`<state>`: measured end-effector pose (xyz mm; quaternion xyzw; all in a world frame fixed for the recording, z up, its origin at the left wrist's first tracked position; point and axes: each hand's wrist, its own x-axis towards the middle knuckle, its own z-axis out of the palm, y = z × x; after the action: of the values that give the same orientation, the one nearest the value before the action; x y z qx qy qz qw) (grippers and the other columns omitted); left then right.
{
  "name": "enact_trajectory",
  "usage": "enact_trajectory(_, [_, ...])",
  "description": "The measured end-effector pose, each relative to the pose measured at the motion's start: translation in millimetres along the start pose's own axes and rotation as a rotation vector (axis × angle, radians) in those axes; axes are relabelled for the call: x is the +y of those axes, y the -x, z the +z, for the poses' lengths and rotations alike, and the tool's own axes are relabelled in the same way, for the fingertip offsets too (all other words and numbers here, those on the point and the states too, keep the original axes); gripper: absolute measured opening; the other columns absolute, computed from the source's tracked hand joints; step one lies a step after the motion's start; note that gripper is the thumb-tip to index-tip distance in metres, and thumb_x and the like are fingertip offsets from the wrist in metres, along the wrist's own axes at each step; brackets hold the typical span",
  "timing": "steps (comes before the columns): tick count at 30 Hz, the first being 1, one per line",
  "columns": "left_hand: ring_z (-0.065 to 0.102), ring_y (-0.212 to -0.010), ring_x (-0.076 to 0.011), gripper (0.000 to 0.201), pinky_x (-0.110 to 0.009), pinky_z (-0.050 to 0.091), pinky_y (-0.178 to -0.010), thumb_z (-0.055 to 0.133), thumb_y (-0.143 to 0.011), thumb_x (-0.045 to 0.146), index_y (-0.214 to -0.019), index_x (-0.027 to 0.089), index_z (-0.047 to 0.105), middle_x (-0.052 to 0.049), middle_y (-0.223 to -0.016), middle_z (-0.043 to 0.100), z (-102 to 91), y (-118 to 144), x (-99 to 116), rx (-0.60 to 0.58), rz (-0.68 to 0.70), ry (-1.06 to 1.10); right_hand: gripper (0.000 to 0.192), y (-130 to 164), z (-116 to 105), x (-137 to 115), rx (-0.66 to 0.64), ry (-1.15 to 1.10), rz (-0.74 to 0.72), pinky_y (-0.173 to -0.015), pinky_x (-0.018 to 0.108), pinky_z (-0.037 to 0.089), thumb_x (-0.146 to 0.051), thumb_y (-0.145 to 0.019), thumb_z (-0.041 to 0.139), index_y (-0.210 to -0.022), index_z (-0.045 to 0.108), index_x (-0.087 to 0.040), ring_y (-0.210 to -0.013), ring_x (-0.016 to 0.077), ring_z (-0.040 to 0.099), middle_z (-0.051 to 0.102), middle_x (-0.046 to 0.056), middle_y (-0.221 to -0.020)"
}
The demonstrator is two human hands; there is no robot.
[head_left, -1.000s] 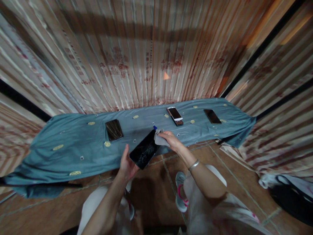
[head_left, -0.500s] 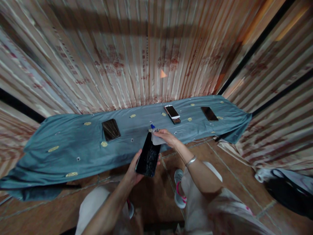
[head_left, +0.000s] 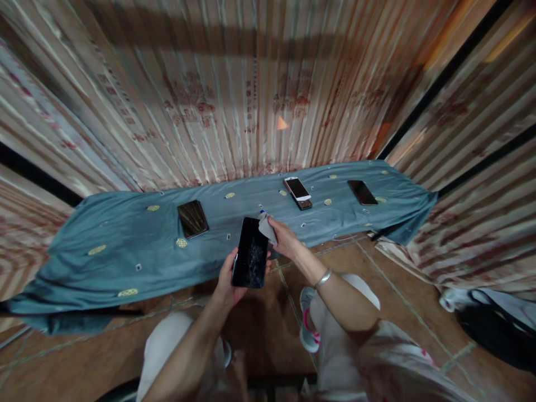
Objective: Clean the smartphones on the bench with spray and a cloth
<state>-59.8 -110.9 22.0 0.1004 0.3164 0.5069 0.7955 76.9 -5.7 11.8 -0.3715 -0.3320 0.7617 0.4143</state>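
Observation:
My left hand (head_left: 228, 281) grips a black smartphone (head_left: 250, 254) from below, fingers around both long edges. The screen faces up and shows smears or cracks; I cannot tell which. A small pale grey cloth (head_left: 267, 229) is pinched in my right hand (head_left: 283, 237), at the phone's upper right corner. Just beyond the phone's top a small blue thing (head_left: 262, 212) shows, too small to name. On the blue cloth-covered bench ahead, a white phone (head_left: 297, 188) lies partly over a dark phone (head_left: 305, 205).
A dark tablet-like device (head_left: 193, 218) lies left on the blue bench cover (head_left: 159, 268); another dark phone (head_left: 362, 192) lies right. Striped curtains (head_left: 218, 100) hang behind. A black bag (head_left: 494, 329) sits on the tiled floor at right.
My left hand has turned the phone more upright and moved it slightly up and left. The cloth in my right hand has shifted from over the screen's top to its right corner.

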Motion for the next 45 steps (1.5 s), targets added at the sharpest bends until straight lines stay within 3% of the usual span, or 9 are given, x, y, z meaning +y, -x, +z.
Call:
enact_trajectory(8, [0.067,-0.092,-0.0285,0.055,-0.048,0.049,-0.090,0.036,-0.089,0.050,-0.113,0.008,0.061,-0.016,-0.092,0.072,1.1,-8,3,0.091,0.081,0.053,0.032,4,16,16,0.019,0.022,-0.060,-0.049,0.023,0.035,-0.049,-0.073,0.065,-0.064,0.056,-0.020,-0.049,0.0096,0.046,0.056,-0.004,-0.056])
enact_trajectory(12, [0.067,-0.095,-0.0258,0.040,-0.048,0.049,-0.092,0.043,-0.089,0.044,-0.109,0.015,0.063,-0.008,-0.092,0.073,0.0,-10,5,0.153,0.167,0.093,0.037,-1,17,27,0.040,0.124,-0.120,-0.050,0.023,0.034,-0.053,-0.073,0.064,-0.057,0.054,-0.021,-0.050,0.0095,0.045,0.053,-0.004,-0.052])
enact_trajectory(17, [0.065,-0.099,-0.0235,0.033,-0.039,0.048,-0.096,0.047,-0.088,0.037,-0.104,0.016,0.065,-0.006,-0.093,0.073,-8.8,-18,2,0.237,0.293,0.060,0.040,-8,13,37,0.092,0.226,-0.156,-0.050,0.024,0.031,-0.051,-0.074,0.064,-0.052,0.051,-0.021,-0.047,0.0091,0.038,0.045,-0.005,-0.047])
enact_trajectory(21, [0.063,-0.104,-0.0237,0.037,-0.039,0.045,-0.098,0.047,-0.088,0.040,-0.107,0.014,0.065,-0.008,-0.099,0.071,-11.7,-23,3,0.237,0.354,0.032,0.033,-11,12,44,0.076,0.217,-0.116,-0.055,0.024,0.036,-0.049,-0.074,0.065,-0.059,0.057,-0.021,-0.056,0.0125,0.048,0.052,-0.004,-0.052])
enact_trajectory(31, [0.067,-0.085,-0.0204,0.043,-0.036,0.048,-0.090,0.040,-0.090,0.043,-0.098,0.011,0.068,-0.009,-0.089,0.072,-18.5,-23,22,0.280,0.383,0.065,0.043,3,23,66,-0.040,0.195,0.001,-0.055,0.023,0.036,-0.057,-0.067,0.067,-0.062,0.063,-0.015,-0.055,0.0104,0.050,0.059,-0.002,-0.058])
enact_trajectory(36, [0.066,-0.093,-0.0254,0.053,-0.041,0.049,-0.089,0.039,-0.087,0.052,-0.102,0.009,0.066,-0.013,-0.088,0.072,-22.2,-17,33,0.193,0.375,-0.010,0.042,16,25,75,-0.126,0.241,0.026,-0.054,0.023,0.035,-0.058,-0.069,0.066,-0.063,0.063,-0.016,-0.055,0.0103,0.048,0.057,-0.002,-0.057])
enact_trajectory(39, [0.066,-0.095,-0.0254,0.056,-0.042,0.050,-0.088,0.037,-0.087,0.054,-0.108,0.010,0.064,-0.014,-0.096,0.071,-24.1,-14,39,0.187,0.378,-0.011,0.044,30,27,69,-0.228,0.309,0.070,-0.051,0.022,0.031,-0.058,-0.070,0.065,-0.058,0.059,-0.016,-0.051,0.0092,0.043,0.052,-0.003,-0.052])
enact_trajectory(43, [0.067,-0.091,-0.0227,0.052,-0.041,0.052,-0.084,0.040,-0.087,0.051,-0.115,0.013,0.060,-0.012,-0.100,0.070,-28.4,-12,43,0.217,0.406,-0.014,0.046,44,21,48,-0.497,0.458,0.175,-0.047,0.022,0.026,-0.058,-0.067,0.067,-0.053,0.055,-0.016,-0.047,0.0072,0.035,0.044,-0.006,-0.047])
enact_trajectory(45, [0.067,-0.088,-0.0230,0.052,-0.041,0.052,-0.082,0.041,-0.087,0.051,-0.116,0.012,0.059,-0.012,-0.098,0.070,-29.4,-13,43,0.214,0.406,-0.033,0.048,45,13,35,-0.505,0.469,0.150,-0.046,0.021,0.025,-0.060,-0.067,0.066,-0.054,0.054,-0.016,-0.046,0.0068,0.034,0.043,-0.006,-0.047])
